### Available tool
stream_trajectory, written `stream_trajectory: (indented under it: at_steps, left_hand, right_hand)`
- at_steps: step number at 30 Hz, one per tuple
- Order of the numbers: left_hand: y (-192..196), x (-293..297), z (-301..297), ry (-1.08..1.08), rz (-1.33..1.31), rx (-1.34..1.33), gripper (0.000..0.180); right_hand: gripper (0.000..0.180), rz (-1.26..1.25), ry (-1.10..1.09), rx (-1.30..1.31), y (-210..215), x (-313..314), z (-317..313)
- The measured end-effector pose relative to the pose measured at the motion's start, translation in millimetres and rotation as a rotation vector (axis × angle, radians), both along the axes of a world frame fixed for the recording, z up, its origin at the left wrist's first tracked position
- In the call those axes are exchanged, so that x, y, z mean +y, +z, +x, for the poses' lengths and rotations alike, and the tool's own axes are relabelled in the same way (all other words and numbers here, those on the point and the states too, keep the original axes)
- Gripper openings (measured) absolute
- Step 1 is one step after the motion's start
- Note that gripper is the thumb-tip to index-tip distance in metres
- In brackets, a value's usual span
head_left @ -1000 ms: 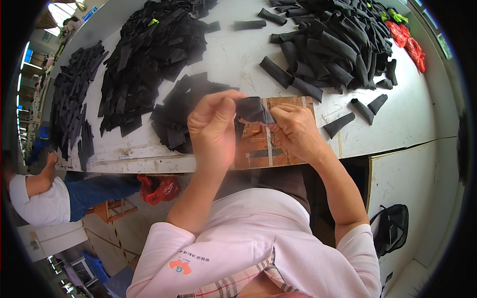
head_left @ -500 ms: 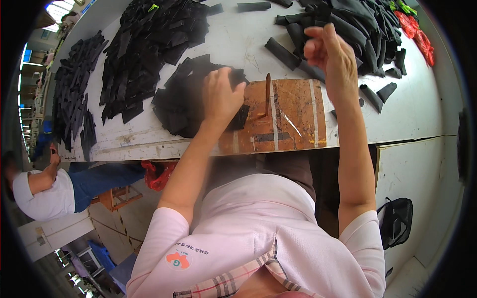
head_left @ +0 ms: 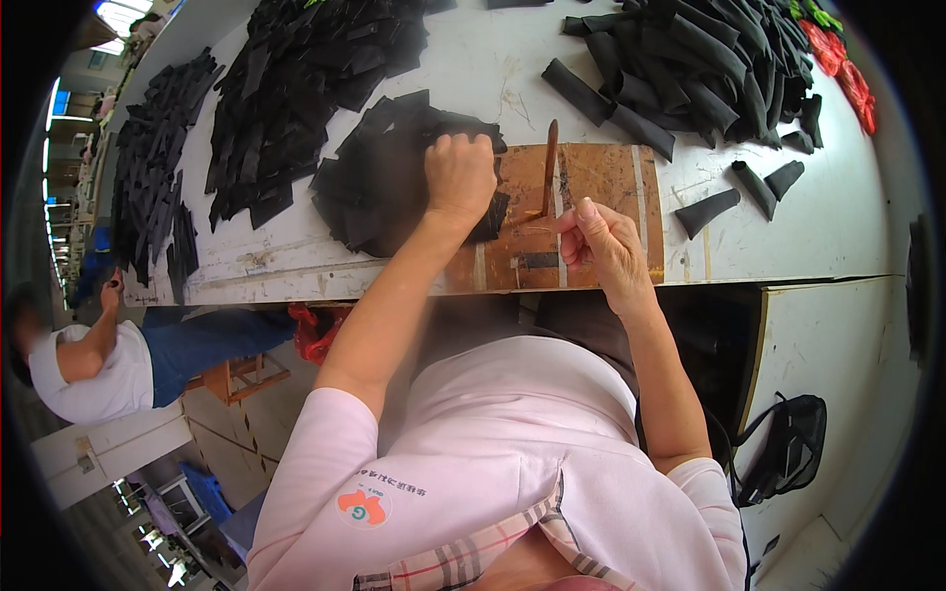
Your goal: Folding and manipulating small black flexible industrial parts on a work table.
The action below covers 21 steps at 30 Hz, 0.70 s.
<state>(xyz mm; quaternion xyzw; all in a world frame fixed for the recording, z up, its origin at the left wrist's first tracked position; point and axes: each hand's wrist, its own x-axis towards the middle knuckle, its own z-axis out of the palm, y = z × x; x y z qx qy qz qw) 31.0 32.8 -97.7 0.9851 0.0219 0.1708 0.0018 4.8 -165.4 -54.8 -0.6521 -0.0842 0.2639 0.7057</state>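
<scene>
My left hand (head_left: 461, 180) is curled into a fist at the right edge of a loose heap of flat black fabric pieces (head_left: 379, 187); whatever its fingers grip is hidden. Beside it, a worn brown wooden board (head_left: 606, 177) with pale strips lies at the table's near edge. A thin brown upright stick (head_left: 550, 167) rises from the board. Just right of the stick's foot, my right hand (head_left: 609, 254) hovers over the board, thumb against the curled fingers. Anything pinched there is too small to make out.
Large piles of black fabric pieces (head_left: 296, 98) and narrow black strips (head_left: 158, 158) cover the table's left. At far right lie black fabric tubes (head_left: 700, 69) and a red plastic bag (head_left: 843, 74). A black bag (head_left: 788, 448) hangs at lower right. A person (head_left: 99, 355) sits at left.
My right hand has come down from the tube pile to the board, near the stick. A black tube formerly behind my right wrist now shows fully. My left hand has curled tighter over the heap's edge.
</scene>
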Motion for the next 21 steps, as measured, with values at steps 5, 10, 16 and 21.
stream_trajectory:
  at_steps: [5, 10, 16, 21]
  left_hand:
    - [16.9, 21.6, 0.6, 0.103, -0.691, -0.083, 0.011]
    - [67.6, 39.4, -20.0, 0.151, -1.662, -0.469, 0.012]
    - [89.7, 35.0, -58.7, 0.164, -2.444, -0.393, 0.007]
    - [66.6, -14.5, -99.1, 0.238, -2.784, -0.34, 0.014]
  right_hand:
    - [0.045, -0.065, 0.038, 0.028, -1.0, -3.5, -8.5]
    - [0.042, -0.146, 0.018, -0.08, 7.1, 8.3, -15.8]
    - [0.042, 0.128, 0.053, -0.026, 14.9, 24.1, -30.3]
    - [0.044, 0.357, -0.144, -0.024, 15.6, 52.0, -47.8]
